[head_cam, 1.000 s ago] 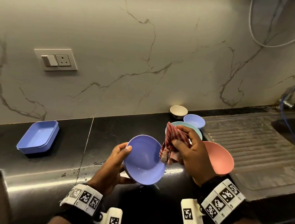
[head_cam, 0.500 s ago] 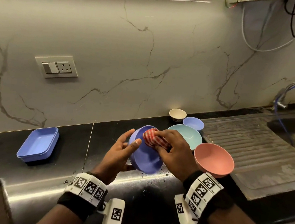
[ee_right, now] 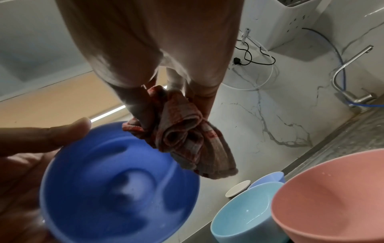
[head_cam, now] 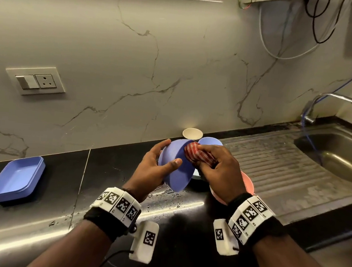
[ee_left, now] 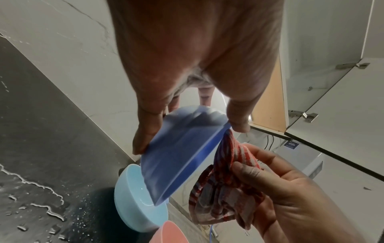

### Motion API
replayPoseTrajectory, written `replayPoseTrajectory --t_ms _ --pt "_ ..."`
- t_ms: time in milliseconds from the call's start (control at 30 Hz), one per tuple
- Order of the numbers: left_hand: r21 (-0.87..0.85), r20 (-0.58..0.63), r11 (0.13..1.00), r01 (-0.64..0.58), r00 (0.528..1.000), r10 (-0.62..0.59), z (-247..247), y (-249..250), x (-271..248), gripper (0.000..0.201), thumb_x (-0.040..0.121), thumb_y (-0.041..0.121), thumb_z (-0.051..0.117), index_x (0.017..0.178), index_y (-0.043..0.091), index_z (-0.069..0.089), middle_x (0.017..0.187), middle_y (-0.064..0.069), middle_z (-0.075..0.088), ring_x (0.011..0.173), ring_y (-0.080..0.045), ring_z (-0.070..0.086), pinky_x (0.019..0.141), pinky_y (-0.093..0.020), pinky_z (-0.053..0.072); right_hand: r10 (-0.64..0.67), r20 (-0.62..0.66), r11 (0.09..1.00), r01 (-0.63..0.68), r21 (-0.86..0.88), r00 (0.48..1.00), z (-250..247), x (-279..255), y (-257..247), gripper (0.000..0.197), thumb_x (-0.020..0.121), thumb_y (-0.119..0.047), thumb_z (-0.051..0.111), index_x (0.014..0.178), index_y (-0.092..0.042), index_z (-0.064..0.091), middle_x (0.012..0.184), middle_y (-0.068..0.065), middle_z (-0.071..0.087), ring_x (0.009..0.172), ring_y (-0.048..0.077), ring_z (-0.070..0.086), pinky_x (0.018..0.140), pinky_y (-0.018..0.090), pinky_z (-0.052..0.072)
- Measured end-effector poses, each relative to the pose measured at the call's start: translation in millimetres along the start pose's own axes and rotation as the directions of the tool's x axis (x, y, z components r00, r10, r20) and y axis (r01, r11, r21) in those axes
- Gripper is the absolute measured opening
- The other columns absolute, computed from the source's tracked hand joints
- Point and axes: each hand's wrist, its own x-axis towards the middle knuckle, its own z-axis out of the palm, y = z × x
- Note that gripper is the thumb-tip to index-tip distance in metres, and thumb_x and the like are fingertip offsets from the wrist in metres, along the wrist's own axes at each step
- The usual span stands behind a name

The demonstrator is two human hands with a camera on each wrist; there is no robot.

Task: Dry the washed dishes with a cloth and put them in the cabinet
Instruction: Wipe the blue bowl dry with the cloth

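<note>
My left hand [head_cam: 158,163] grips a blue-violet bowl [head_cam: 175,167] above the black counter, thumb on its rim and fingers behind it; the bowl [ee_left: 180,151] is tilted on edge with its hollow facing right. My right hand [head_cam: 214,168] holds a bunched red-and-white checked cloth [head_cam: 196,154] against the upper rim of the bowl [ee_right: 116,184]. The cloth [ee_right: 182,131] hangs crumpled from the fingers and the cloth [ee_left: 226,185] meets the rim.
On the counter under the hands stand a light blue bowl [ee_right: 243,218], a pink bowl [ee_right: 336,197], a small blue bowl [head_cam: 211,140] and a small cream bowl [head_cam: 192,133]. A blue rectangular tray [head_cam: 15,178] lies far left. The steel drainboard [head_cam: 283,173] and sink [head_cam: 341,159] are right. Water drops wet the counter [head_cam: 161,199].
The bowl has turned from facing me to edge-on, hollow to the right. My right hand brought the cloth from beside the bowl onto its rim. Both hands rose a little.
</note>
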Motion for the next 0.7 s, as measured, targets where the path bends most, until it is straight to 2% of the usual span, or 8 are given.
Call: replayPoseTrajectory --t_ms 100,200,267,333,433,467,600,700 --pt "0.053 -0.045 0.998 -0.034 0.998 0.036 6.4 -5.2 12.7 0.090 0.062 0.050 0.087 0.140 0.038 0.046 0.144 -0.001 0.043 0.121 -0.030 0.059 0.088 -0.053 0.059 0.013 -0.018 1.000 -0.013 -0.012 1.000 -6.9 1.4 6.7 0.043 0.078 -0.005 0.079 0.116 -0.025 0.069 0.102 -0.020 0.060 0.097 0.001 0.060 0.085 0.008 0.043" --pt "0.148 -0.079 0.988 -0.042 0.995 0.054 13.4 -5.6 30.2 0.082 0.051 0.067 0.088 0.122 0.064 0.048 0.145 -0.003 0.041 0.124 -0.032 0.056 0.091 -0.054 0.057 0.038 -0.063 0.999 -0.035 0.034 0.997 -12.9 5.2 11.7 0.039 0.079 -0.005 0.078 0.114 -0.020 0.071 0.095 -0.027 0.057 0.091 -0.013 0.058 0.080 0.001 0.040" --pt "0.249 -0.062 0.966 -0.070 0.994 0.088 17.3 -3.8 41.4 0.074 0.053 0.069 0.085 0.115 0.073 0.045 0.146 -0.002 0.039 0.127 -0.031 0.053 0.095 -0.054 0.055 0.030 -0.071 0.999 -0.031 -0.012 0.997 -15.8 9.8 16.2 0.039 0.078 -0.005 0.078 0.114 -0.019 0.071 0.095 -0.025 0.056 0.090 -0.008 0.058 0.081 -0.001 0.038" --pt "0.373 -0.032 0.920 -0.122 0.989 0.144 22.7 1.2 48.8 0.078 0.065 0.058 0.084 0.129 0.063 0.042 0.148 -0.001 0.035 0.131 -0.028 0.047 0.103 -0.052 0.050 0.015 -0.059 0.997 -0.020 -0.081 0.998 -17.4 14.7 22.1 0.041 0.078 -0.006 0.078 0.115 -0.019 0.070 0.100 -0.019 0.057 0.094 0.002 0.057 0.083 -0.001 0.036" --pt "0.499 0.005 0.849 -0.174 0.980 0.198 27.5 4.4 55.9 0.082 0.079 0.033 0.083 0.146 0.041 0.037 0.150 -0.002 0.030 0.136 -0.024 0.038 0.112 -0.047 0.042 0.010 -0.053 0.993 -0.016 -0.114 0.999 -17.3 21.5 29.1 0.042 0.077 -0.003 0.077 0.115 -0.019 0.070 0.105 -0.011 0.058 0.095 0.006 0.054 0.083 -0.001 0.035" --pt "0.518 0.021 0.834 -0.189 0.978 0.208 27.6 5.0 56.2 0.082 0.080 0.029 0.083 0.147 0.040 0.037 0.150 -0.002 0.030 0.137 -0.023 0.037 0.113 -0.047 0.040 0.010 -0.057 0.993 -0.016 -0.114 0.998 -17.0 23.3 30.0 0.042 0.077 -0.003 0.076 0.115 -0.018 0.070 0.105 -0.009 0.058 0.095 0.007 0.055 0.083 0.001 0.036" --pt "0.542 0.062 0.807 -0.236 0.968 0.241 22.0 4.0 60.1 0.081 0.080 0.026 0.082 0.145 0.043 0.037 0.146 0.004 0.031 0.136 -0.021 0.036 0.113 -0.049 0.040 -0.002 -0.079 0.994 -0.007 -0.113 0.997 -15.7 28.4 33.5 0.044 0.076 0.002 0.073 0.115 -0.016 0.070 0.107 0.000 0.062 0.096 0.016 0.059 0.085 0.025 0.048" --pt "0.538 0.104 0.790 -0.293 0.954 0.283 17.6 5.2 62.3 0.082 0.080 0.024 0.083 0.145 0.043 0.038 0.147 0.006 0.031 0.138 -0.020 0.036 0.113 -0.044 0.041 -0.003 -0.086 0.995 -0.005 -0.099 0.996 -12.9 32.5 36.3 0.046 0.075 0.005 0.069 0.116 -0.016 0.069 0.111 0.002 0.063 0.098 0.019 0.060 0.084 0.032 0.054"
